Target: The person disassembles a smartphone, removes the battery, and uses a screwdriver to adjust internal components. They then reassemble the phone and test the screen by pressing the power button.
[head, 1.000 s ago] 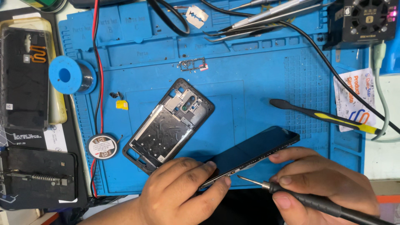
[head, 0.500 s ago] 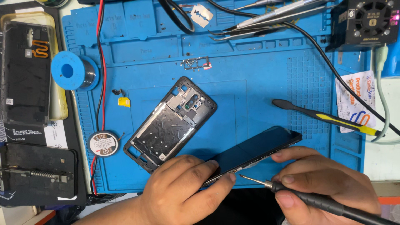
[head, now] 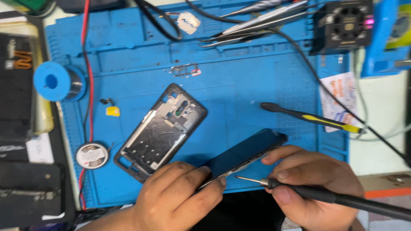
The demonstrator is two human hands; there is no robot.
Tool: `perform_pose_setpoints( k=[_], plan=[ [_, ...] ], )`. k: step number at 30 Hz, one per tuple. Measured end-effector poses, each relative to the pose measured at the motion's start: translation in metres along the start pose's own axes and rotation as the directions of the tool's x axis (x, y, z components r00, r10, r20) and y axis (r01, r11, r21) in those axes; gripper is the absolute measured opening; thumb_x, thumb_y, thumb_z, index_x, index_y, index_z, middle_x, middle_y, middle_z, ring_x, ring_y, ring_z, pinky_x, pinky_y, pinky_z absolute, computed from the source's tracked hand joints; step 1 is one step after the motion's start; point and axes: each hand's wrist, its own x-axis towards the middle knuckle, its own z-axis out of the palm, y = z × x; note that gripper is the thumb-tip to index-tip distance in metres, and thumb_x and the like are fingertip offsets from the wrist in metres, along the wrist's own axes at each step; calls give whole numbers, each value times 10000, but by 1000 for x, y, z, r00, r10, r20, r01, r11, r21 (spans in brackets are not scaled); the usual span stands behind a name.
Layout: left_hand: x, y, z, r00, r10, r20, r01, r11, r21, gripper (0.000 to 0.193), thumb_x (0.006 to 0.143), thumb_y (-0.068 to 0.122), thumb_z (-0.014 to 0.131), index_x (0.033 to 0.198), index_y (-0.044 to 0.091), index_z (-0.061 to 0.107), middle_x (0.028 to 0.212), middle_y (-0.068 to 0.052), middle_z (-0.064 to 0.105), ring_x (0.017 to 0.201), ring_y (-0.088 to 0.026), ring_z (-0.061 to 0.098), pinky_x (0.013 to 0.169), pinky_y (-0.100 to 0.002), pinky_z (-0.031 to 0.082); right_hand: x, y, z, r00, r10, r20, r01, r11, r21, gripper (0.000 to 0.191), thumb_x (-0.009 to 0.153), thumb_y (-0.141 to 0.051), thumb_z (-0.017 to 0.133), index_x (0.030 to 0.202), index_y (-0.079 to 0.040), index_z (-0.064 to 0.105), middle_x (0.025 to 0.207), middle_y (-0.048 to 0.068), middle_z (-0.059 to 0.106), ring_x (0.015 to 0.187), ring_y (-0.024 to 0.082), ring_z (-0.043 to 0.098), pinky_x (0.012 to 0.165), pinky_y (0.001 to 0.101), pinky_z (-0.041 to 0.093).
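My left hand (head: 175, 199) grips the near end of a dark phone body (head: 246, 152), tilted up on its edge over the blue work mat (head: 239, 94). My right hand (head: 314, 188) holds a black screwdriver (head: 338, 199); its thin metal tip points left, close to the phone's lower edge. A bare phone frame (head: 160, 130) with a metal inner plate lies flat on the mat just left of the phone, beyond my left hand.
A black and yellow pry tool (head: 312, 119) lies right of the phone. Tweezers (head: 257, 23) and cables rest at the mat's far edge by a black fan unit (head: 344, 23). A blue solder spool (head: 55, 81), a round tin (head: 92, 155) and a small yellow part (head: 112, 111) sit left.
The view has shifted slightly. My hands, the phone and the screwdriver keep nearly the same pose.
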Motion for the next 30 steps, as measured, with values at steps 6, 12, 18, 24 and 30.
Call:
perform_pose_setpoints(
  k=[6,12,18,24,30],
  plan=[
    [4,14,14,990,-132,-53,132,991,-10,286,722,183,864,968,120,732,882,-117,697,762,-234,707,670,-360,588,26,-9,-31,936,146,-321,-69,969,238,226,912,83,683,1095,18,567,957,177,685,792,229,669,806,396,548],
    [1,19,25,956,-234,-177,225,972,-71,278,737,113,870,976,59,739,850,-81,709,764,-222,725,682,-349,589,135,12,-124,898,27,-439,94,963,252,190,1028,12,555,1217,4,565,1060,117,634,827,176,605,860,331,572],
    [1,22,30,918,-337,-207,325,941,-93,253,726,125,849,933,25,743,830,-108,717,770,-258,735,702,-374,590,234,44,-173,712,40,-701,38,995,95,100,1003,-80,650,1077,-39,597,879,91,687,690,171,680,651,310,592],
    [3,20,25,917,-352,-187,321,930,-179,249,761,134,839,957,6,755,860,-121,734,798,-278,742,704,-381,588,270,54,-177,693,60,-718,-68,998,17,105,946,-73,687,1003,-82,599,820,62,688,593,142,648,557,286,561],
    [-5,17,17,905,-393,-160,323,882,-344,218,811,120,847,979,0,774,812,-99,730,759,-258,733,666,-353,586,281,62,-167,721,110,-684,-221,972,-76,213,935,-48,803,1116,-101,704,935,17,744,670,108,656,613,256,556]
  ],
)
